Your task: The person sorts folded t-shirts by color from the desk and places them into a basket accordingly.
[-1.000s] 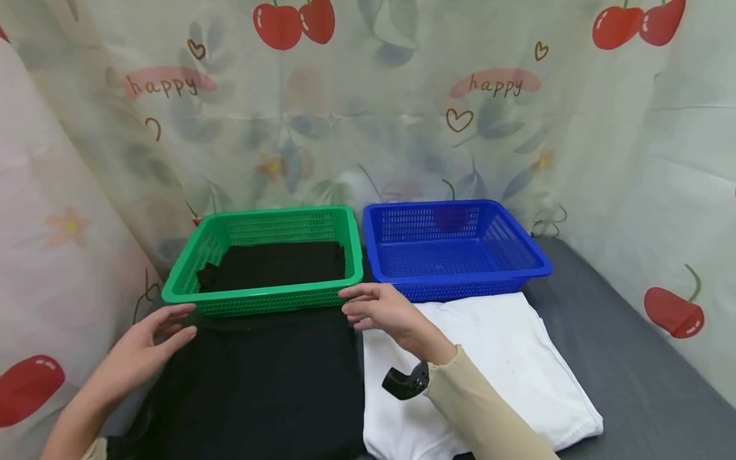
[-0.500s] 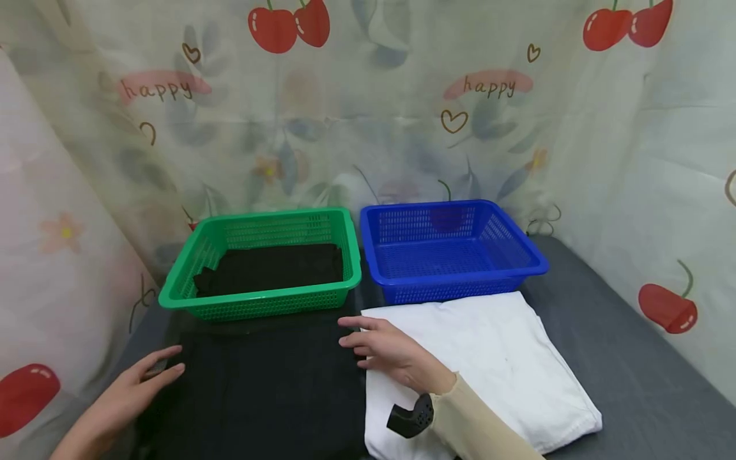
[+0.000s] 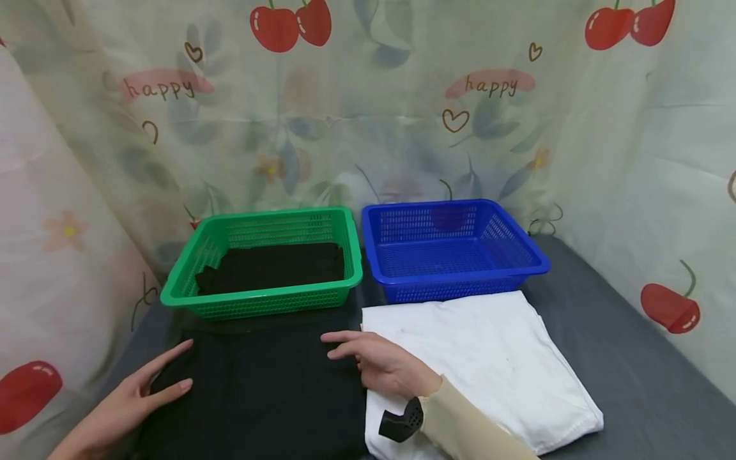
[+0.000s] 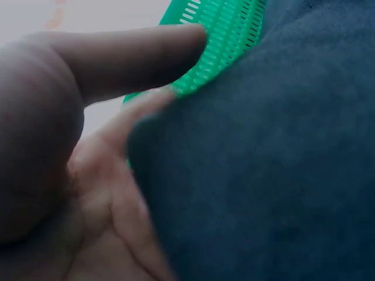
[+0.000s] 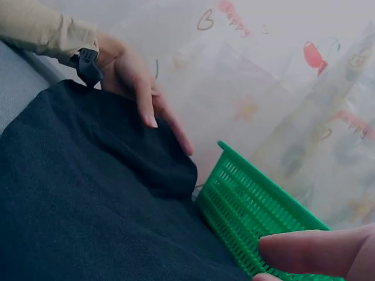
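A folded black cloth (image 3: 276, 390) lies in front of the green basket (image 3: 264, 299). My left hand (image 3: 123, 402) is at its left edge with fingers straight. In the left wrist view, the thumb stays above and the other fingers lie along the cloth's side, partly hidden by it. Over the cloth's right edge, my right hand (image 3: 385, 364) points inward, index finger extended and some lower fingers bent; nothing is seen in its grasp. Beneath and beside that hand is a folded white cloth (image 3: 483, 364). Another black cloth (image 3: 282, 265) lies inside the green basket.
An empty blue basket (image 3: 454, 255) stands right of the green one, behind the white cloth. Dark grey fabric (image 3: 644, 358) covers the table. A printed curtain (image 3: 374, 128) encloses the back and both sides.
Both hands have come down and nearer from beside the green basket's front to the black cloth's edges. Over the last half second they have moved slightly inward. Cloths and baskets stay put.
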Motion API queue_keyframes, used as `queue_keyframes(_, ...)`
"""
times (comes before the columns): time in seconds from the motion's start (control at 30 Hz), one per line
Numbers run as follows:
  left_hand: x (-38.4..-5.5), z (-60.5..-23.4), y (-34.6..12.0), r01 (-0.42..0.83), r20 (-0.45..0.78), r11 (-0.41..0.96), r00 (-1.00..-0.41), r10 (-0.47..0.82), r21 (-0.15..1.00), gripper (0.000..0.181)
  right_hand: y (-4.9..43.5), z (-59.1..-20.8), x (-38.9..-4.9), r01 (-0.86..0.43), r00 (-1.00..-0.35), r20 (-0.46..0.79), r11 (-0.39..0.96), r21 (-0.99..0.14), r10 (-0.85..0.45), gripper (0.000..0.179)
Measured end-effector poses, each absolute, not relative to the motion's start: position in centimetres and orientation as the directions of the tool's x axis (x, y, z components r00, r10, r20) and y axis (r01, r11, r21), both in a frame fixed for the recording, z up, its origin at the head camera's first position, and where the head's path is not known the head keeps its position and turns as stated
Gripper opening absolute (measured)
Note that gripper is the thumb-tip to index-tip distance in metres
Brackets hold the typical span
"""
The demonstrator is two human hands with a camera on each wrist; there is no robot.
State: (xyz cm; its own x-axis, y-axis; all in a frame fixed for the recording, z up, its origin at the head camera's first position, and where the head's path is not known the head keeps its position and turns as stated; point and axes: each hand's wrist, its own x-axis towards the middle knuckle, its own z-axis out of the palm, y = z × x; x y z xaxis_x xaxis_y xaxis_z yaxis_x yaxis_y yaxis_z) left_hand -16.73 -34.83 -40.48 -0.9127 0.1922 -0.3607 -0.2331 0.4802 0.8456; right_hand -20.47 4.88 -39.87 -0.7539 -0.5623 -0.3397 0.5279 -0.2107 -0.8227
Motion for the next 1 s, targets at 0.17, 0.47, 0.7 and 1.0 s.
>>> queue_keyframes(0.17,-16.3,-40.5,-34.5,-0.202,-0.337,0.527,-0.926,0.173,0.826,0.067,4.7,-40.1,-20.3,0.497,-0.783,-0.357,-0.168,-0.852,-0.509,0.051)
queue_keyframes(0.47,-16.4,-41.0,-34.5,-0.146,-0.303,0.678,-0.946,0.118,0.720,0.074,4.2,-40.3,-19.9,0.409,-0.828,-0.316,-0.114,-0.905,-0.464,0.061)
queue_keyframes(0.7,-16.8,-41.0,-34.5,-0.158,-0.323,0.709,-0.941,0.103,0.687,0.080,4.2,-40.4,-19.8,0.374,-0.838,-0.291,-0.098,-0.922,-0.462,0.064)
queue_keyframes(1.0,-17.3,-41.4,-34.7,-0.180,-0.348,0.727,-0.934,0.085,0.662,0.082,4.1,-40.5,-19.9,0.380,-0.837,-0.294,-0.104,-0.919,-0.461,0.065)
